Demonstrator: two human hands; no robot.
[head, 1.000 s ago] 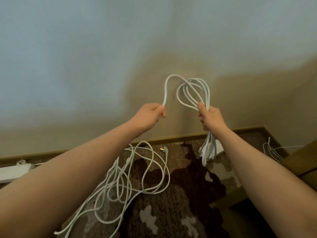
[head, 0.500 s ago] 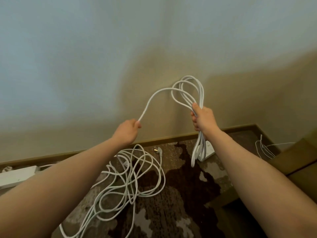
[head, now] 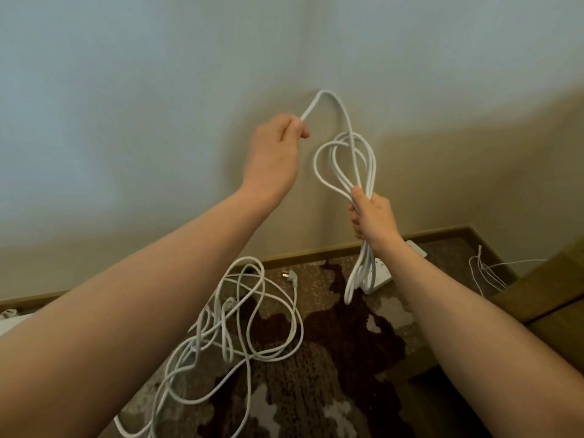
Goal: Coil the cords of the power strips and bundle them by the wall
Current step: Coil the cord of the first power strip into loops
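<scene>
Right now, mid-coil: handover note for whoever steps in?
Right hand grips the coiled loops of white cord; its power strip hangs below, by the wall.
Left hand pinches the next stretch of the same cord, raised.
Done: several loops gathered.
Left: the loose cord tangle on the carpet, its plug free, isn't coiled; a second strip at far left; nothing bundled yet.

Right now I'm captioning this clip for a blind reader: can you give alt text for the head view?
A person's right hand grips a bundle of white cord loops while the left hand lifts the next stretch of cord toward it, before a pale wall. More cord lies tangled on the patterned carpet.
</scene>
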